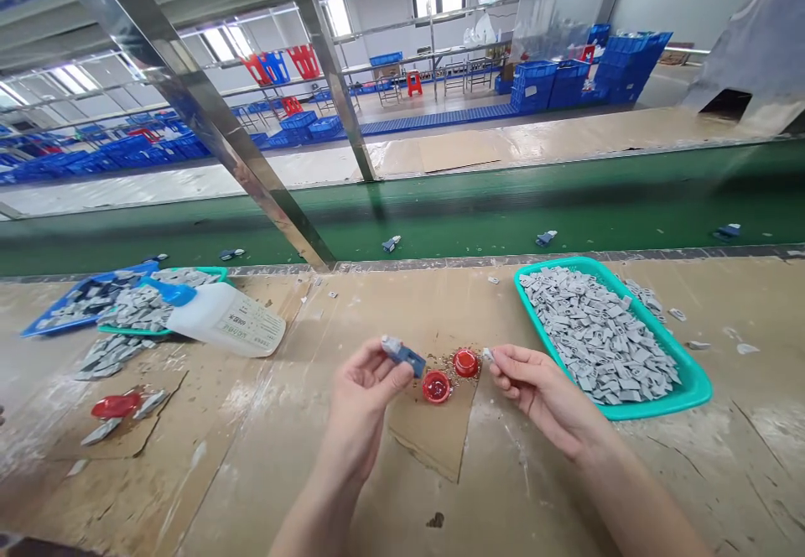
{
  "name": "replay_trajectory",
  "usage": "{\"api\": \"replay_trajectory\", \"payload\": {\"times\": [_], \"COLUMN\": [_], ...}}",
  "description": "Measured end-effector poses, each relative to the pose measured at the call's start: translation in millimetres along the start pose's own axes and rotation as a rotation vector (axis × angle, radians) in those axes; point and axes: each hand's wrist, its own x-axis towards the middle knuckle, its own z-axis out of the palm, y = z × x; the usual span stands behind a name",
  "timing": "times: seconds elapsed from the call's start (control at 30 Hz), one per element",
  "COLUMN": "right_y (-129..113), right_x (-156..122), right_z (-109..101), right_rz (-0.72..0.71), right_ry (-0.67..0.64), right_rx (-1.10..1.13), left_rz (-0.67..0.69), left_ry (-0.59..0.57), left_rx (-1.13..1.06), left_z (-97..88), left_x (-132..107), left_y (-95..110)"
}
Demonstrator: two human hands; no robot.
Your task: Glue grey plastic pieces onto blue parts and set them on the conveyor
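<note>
My left hand (363,402) pinches a small blue plastic part (403,357) with a grey piece at its end. My right hand (541,393) holds a tiny pale piece (488,355) between finger and thumb. Between the hands, two round red caps (436,387) (465,362) sit on a cardboard sheet (428,435), with glue-like brown specks around them. Neither hand touches the caps. To the right, a teal tray (688,393) is heaped with small grey pieces (597,339).
On the bench's left stand a blue tray (63,325) of grey pieces, a white bottle with a blue cap (226,319), and another red cap (116,406). Beyond the bench edge runs a green conveyor belt (402,213) carrying small blue parts (391,243). Steel posts rise above it.
</note>
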Motion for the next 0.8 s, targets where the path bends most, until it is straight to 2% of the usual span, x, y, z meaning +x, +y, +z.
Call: {"api": "replay_trajectory", "payload": {"times": [0.13, 0.27, 0.47, 0.7, 0.8], "right_y": [0.5, 0.7, 1.5, 3.2, 7.2], "right_x": [-5.2, -11.5, -15.9, -13.7, -10.7], "right_z": [6.4, 14.3, 17.5, 19.1, 15.4], "right_rz": [-0.082, -0.164, -0.185, -0.165, -0.11], "right_ry": [-0.012, -0.049, -0.093, -0.128, -0.168], "right_rx": [-0.039, -0.166, -0.237, -0.285, -0.299], "left_rz": [-0.088, -0.083, -0.051, 0.026, 0.063], "left_ry": [0.048, 0.036, 0.002, 0.028, -0.003], "left_rx": [-0.097, -0.135, -0.114, -0.025, 0.052], "left_z": [12.4, 27.5, 35.3, 39.3, 39.1], "left_x": [-10.4, -14.7, -17.8, -21.4, -24.8], "left_y": [-22.5, -33.2, -34.8, -35.0, -34.0]}}
